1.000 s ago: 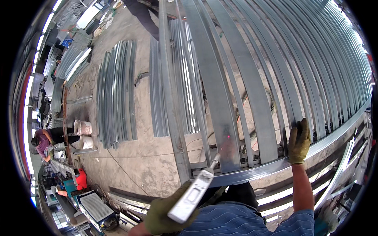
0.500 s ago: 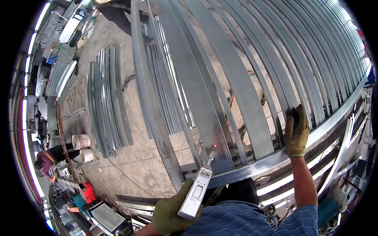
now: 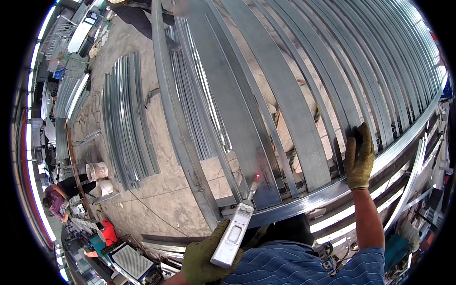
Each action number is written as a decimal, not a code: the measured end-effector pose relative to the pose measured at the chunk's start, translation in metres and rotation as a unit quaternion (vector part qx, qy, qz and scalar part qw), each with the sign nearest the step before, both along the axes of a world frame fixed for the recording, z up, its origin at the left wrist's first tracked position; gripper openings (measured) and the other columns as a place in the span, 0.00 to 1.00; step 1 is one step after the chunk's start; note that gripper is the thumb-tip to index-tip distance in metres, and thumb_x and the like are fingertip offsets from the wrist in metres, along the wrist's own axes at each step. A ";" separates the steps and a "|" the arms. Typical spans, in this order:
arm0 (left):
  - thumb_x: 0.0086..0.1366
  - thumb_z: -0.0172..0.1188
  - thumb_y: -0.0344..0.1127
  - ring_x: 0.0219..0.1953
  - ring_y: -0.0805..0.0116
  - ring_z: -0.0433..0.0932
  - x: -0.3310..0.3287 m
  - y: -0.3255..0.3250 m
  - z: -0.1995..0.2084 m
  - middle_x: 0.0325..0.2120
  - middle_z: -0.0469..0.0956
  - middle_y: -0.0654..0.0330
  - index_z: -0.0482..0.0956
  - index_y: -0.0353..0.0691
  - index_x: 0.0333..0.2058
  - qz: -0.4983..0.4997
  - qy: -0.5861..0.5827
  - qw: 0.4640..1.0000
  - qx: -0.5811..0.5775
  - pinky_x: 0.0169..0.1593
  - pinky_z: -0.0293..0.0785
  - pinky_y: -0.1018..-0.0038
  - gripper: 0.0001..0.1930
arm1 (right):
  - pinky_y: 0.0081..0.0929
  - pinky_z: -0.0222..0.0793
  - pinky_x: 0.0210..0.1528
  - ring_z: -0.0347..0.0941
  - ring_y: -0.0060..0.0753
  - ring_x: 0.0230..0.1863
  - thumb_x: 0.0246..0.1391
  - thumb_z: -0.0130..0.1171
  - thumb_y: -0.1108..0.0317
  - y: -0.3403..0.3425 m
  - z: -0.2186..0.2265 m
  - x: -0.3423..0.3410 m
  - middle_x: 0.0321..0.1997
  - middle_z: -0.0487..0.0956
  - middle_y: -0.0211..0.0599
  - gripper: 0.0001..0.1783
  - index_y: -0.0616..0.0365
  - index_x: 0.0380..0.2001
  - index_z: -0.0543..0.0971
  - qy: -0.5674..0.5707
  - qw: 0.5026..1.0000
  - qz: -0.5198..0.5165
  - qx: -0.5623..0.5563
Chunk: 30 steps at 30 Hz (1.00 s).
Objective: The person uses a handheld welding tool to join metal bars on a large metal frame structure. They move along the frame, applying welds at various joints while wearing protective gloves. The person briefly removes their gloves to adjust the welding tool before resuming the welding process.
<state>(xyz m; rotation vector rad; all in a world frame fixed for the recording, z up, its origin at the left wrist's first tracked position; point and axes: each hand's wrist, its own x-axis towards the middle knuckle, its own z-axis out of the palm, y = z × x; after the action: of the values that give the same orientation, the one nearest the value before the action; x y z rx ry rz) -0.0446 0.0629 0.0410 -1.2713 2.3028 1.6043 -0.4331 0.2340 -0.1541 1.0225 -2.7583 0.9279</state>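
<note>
My left hand, in an olive work glove, is closed round a silver handheld laser welding gun. Its narrow nozzle points up and away from me, and a small red spot glows at the tip on the near end of a wide grey metal slat. Darkened marks surround that spot. My right hand, gloved alike, lies with fingers extended over the near ends of the slats, by the shiny front rail of the frame. Part of its palm side is hidden.
Many parallel slats run away to the right. A square side tube bounds the frame at left. Bundled metal profiles lie on the concrete floor. Two pale buckets and a bending person are farther left; another person stands at the far end.
The welding gun's tip and the red spot have shifted slightly left along the slat, my left hand moving with them. My right hand stays nearly in place.
</note>
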 end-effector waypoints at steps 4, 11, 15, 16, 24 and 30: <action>0.70 0.74 0.40 0.43 0.60 0.93 -0.004 0.000 0.003 0.45 0.92 0.50 0.68 0.41 0.78 0.001 -0.008 1.000 0.008 0.44 0.86 0.67 0.41 | 0.46 0.76 0.72 0.79 0.58 0.68 0.78 0.57 0.57 0.002 0.000 -0.001 0.70 0.78 0.60 0.32 0.68 0.74 0.70 0.006 1.000 0.003 0.006; 0.69 0.74 0.39 0.46 0.59 0.93 -0.006 0.004 0.001 0.45 0.92 0.50 0.70 0.43 0.77 0.015 -0.004 1.000 0.010 0.47 0.87 0.66 0.40 | 0.52 0.73 0.72 0.76 0.66 0.69 0.78 0.57 0.57 0.003 0.000 -0.002 0.70 0.77 0.65 0.31 0.69 0.73 0.71 0.014 1.000 -0.004 0.012; 0.66 0.76 0.36 0.51 0.59 0.92 -0.003 0.008 0.003 0.49 0.91 0.49 0.72 0.47 0.76 0.059 0.013 0.998 0.035 0.52 0.87 0.65 0.40 | 0.57 0.71 0.71 0.76 0.71 0.67 0.77 0.56 0.57 0.006 -0.006 -0.001 0.69 0.78 0.66 0.32 0.69 0.73 0.70 0.047 0.999 -0.005 0.016; 0.65 0.76 0.34 0.55 0.62 0.90 -0.011 0.001 0.016 0.53 0.90 0.48 0.71 0.47 0.76 0.053 -0.061 0.994 0.074 0.57 0.85 0.66 0.41 | 0.58 0.71 0.70 0.76 0.71 0.66 0.76 0.57 0.57 0.009 -0.008 -0.001 0.68 0.78 0.67 0.33 0.69 0.73 0.70 0.070 0.997 -0.006 0.020; 0.66 0.75 0.37 0.55 0.53 0.90 -0.007 0.007 0.009 0.55 0.89 0.44 0.70 0.47 0.77 0.061 -0.024 0.997 0.045 0.55 0.85 0.60 0.41 | 0.59 0.72 0.69 0.77 0.72 0.64 0.74 0.59 0.58 0.011 -0.014 -0.005 0.64 0.79 0.68 0.33 0.71 0.72 0.71 0.073 0.997 -0.002 -0.027; 0.69 0.76 0.50 0.42 0.72 0.91 0.003 -0.004 0.006 0.45 0.92 0.56 0.73 0.45 0.75 0.031 -0.065 0.997 0.023 0.50 0.85 0.72 0.40 | 0.59 0.71 0.69 0.76 0.72 0.64 0.73 0.60 0.58 0.013 -0.019 -0.006 0.64 0.79 0.68 0.33 0.71 0.72 0.71 0.057 0.998 -0.001 -0.032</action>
<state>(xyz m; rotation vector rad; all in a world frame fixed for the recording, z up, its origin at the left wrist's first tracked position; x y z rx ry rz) -0.0411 0.0585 0.0468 -1.4059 2.1566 1.5337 -0.4391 0.2466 -0.1731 1.0294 -2.6188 0.9221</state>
